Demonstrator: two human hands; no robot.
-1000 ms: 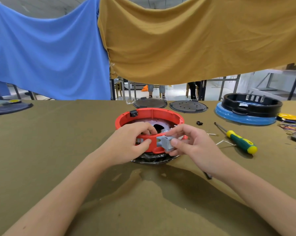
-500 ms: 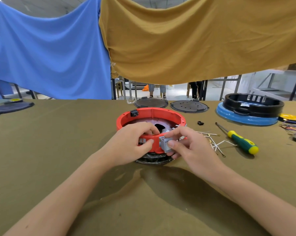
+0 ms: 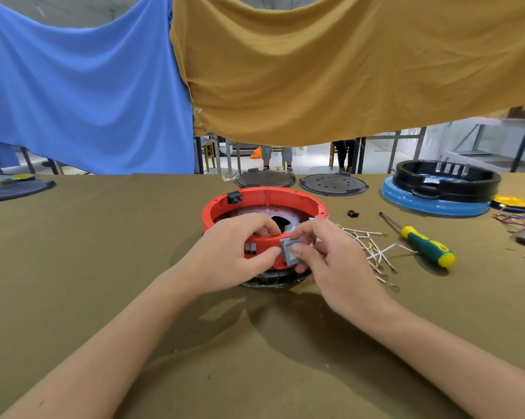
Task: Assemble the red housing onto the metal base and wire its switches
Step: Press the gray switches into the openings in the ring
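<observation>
The round red housing (image 3: 267,196) sits on the metal base (image 3: 270,281) at the table's middle. A small black switch (image 3: 234,197) is set in its far left rim. My left hand (image 3: 228,252) grips the near rim, fingers curled over the top and thumb on the outer wall beside a dark switch (image 3: 249,248). My right hand (image 3: 330,258) pinches a grey switch block (image 3: 287,252) against the near wall. A bundle of white wires with ring terminals (image 3: 373,252) lies just right of the housing.
A green and yellow screwdriver (image 3: 421,240) lies right of the wires. A black ring on a blue plate (image 3: 436,204) stands at the back right, with coloured wires (image 3: 521,219) beyond. Two dark round plates (image 3: 334,184) lie behind the housing. A small black part (image 3: 352,213) lies nearby.
My right hand has brought the grey switch block closer in against the red housing's near wall. My left hand keeps its hold on the rim.
</observation>
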